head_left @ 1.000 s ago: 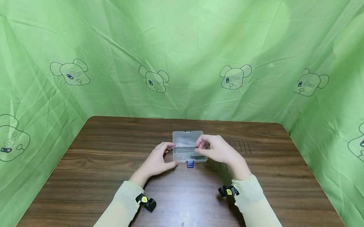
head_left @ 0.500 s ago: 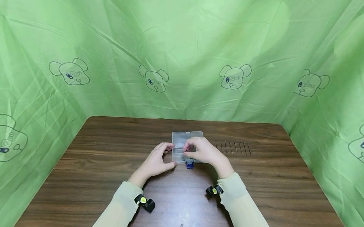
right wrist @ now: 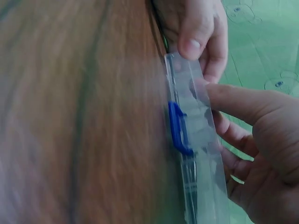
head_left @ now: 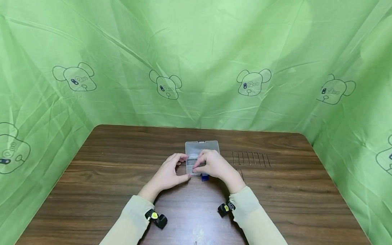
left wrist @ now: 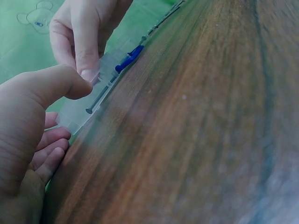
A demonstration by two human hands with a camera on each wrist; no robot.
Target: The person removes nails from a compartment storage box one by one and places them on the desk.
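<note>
A clear plastic box [head_left: 202, 148] lies at the table's middle with its lid open at the back and a blue latch [head_left: 205, 178] on its front wall. My left hand [head_left: 185, 167] grips the box's left end, thumb in front and fingers behind. My right hand [head_left: 197, 166] is over the box, thumb at the front and fingers behind, pinching it. In the left wrist view a nail [left wrist: 96, 101] lies inside the box [left wrist: 77, 116] near the blue latch [left wrist: 128, 58]. The right wrist view shows the box [right wrist: 196, 154], its latch [right wrist: 177, 126] and my right hand [right wrist: 216, 116].
A row of several nails [head_left: 251, 158] lies on the brown wooden table [head_left: 115, 191] to the right of the box, with two more [head_left: 241, 173] nearer me. Green cloth [head_left: 198, 65] walls the table at the back and both sides.
My right hand has moved left from the box's right end to over its middle. The left hand and the box have stayed put.
</note>
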